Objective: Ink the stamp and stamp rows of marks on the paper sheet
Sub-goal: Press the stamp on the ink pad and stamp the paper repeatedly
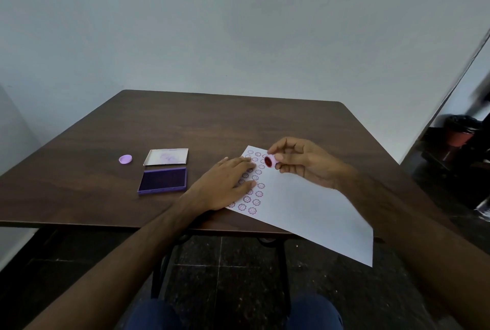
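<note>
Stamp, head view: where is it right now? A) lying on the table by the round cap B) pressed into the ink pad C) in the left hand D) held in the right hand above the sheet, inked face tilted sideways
D: the right hand pinches the stamp over the paper sheet, its face turned sideways, while the left hand lies flat on the sheet and the ink pad sits open, untouched.

At frame centre, the left hand (pixel 225 184) is being pressed flat, fingers spread, palm down. Just right of it, the right hand (pixel 302 160) is being held raised, fingertips (pixel 273 149) pinched together.
</note>
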Available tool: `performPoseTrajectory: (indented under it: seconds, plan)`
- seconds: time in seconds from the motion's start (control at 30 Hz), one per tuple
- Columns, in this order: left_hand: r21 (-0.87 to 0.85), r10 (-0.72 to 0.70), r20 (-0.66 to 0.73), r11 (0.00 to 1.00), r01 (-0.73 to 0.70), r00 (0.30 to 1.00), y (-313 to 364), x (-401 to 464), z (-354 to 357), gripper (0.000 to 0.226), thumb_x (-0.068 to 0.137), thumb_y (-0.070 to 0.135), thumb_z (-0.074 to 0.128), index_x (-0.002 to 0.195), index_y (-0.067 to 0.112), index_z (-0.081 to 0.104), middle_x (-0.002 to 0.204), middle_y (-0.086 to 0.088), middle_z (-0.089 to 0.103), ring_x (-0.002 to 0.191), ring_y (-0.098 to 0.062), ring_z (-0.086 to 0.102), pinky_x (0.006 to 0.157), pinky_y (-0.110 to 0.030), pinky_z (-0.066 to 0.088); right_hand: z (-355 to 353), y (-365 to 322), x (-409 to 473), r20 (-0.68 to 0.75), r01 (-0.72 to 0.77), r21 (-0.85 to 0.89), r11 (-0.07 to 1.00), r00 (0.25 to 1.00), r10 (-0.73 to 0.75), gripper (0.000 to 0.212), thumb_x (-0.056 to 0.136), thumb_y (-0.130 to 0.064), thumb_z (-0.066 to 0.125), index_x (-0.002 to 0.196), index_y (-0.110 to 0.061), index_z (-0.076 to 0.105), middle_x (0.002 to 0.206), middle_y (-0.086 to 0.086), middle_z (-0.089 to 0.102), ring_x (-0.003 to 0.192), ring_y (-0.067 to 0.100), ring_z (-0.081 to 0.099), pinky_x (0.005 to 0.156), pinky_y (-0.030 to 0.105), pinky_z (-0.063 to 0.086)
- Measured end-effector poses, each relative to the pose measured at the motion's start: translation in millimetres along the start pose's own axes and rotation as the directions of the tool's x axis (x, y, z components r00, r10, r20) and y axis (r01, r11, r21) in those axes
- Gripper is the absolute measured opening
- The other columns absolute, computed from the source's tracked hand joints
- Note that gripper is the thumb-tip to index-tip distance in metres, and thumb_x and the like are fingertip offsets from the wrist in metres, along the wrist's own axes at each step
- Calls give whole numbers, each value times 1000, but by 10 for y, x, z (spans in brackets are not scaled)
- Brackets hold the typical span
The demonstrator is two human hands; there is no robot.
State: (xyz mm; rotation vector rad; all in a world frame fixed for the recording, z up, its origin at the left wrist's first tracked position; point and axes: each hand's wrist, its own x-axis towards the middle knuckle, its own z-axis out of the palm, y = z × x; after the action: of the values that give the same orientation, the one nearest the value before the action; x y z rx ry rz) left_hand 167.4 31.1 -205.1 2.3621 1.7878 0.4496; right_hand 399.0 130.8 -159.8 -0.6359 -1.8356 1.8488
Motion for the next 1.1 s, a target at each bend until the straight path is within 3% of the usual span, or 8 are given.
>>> performPoseTrajectory:
  seconds: [0.07,0.17,0.27,0.33,0.5,0.63,1.1]
  plan:
    - [4,-4,12,1000,4,1000,-6,4,1,58,102,49,40,152,21,36,160,2,36,147,-9,28,125,-41,13,24,-110,19,2,-5,-328,945,1000,6,22,88,-11,72,109,-5,70,94,7,75,85,16,71,75,21,56]
    - [-10,-14,26,1000,14,1000,-11,15,8,59,102,50,39,154,22,33,162,1,31,149,-10,25,125,-37,8,129,-266,83,28,28,-747,665,1000,-10,18,86,-18,75,104,-14,72,84,-9,75,79,4,71,63,10,49]
    - [-23,-20,25,1000,21,999,-14,13,15,60,102,50,40,155,22,32,163,0,29,149,-11,24,124,-36,9,245,-321,149,98,104,-926,363,995,-35,19,87,-17,74,106,-15,71,96,-8,69,82,3,65,65,9,47]
    - [-24,-23,16,999,24,1000,-20,10,25,60,102,50,40,154,21,33,163,0,30,149,-12,26,123,-35,10,313,-312,173,132,135,-952,273,991,-28,20,88,-15,73,107,-12,71,100,-3,66,88,11,64,73,19,51]
    - [-13,-30,32,999,30,999,-30,24,31,61,101,52,39,154,21,34,163,-1,30,148,-13,27,123,-36,11,432,-287,186,162,156,-971,182,987,20,16,92,-15,67,107,-10,70,95,-3,58,86,13,56,67,15,39]
    - [-13,-25,22,1000,25,999,-31,23,31,61,101,51,39,154,20,35,163,-1,31,148,-12,28,123,-36,13,458,-296,179,148,140,-977,159,988,42,16,93,-14,66,108,-11,69,98,0,60,88,15,56,73,23,42]
    - [-10,-34,29,999,34,999,-8,16,11,62,101,50,40,155,20,33,163,-2,30,148,-12,27,121,-33,10,491,-312,205,116,106,-985,136,991,72,14,93,-17,66,105,-11,68,94,-3,55,85,13,53,72,23,39]
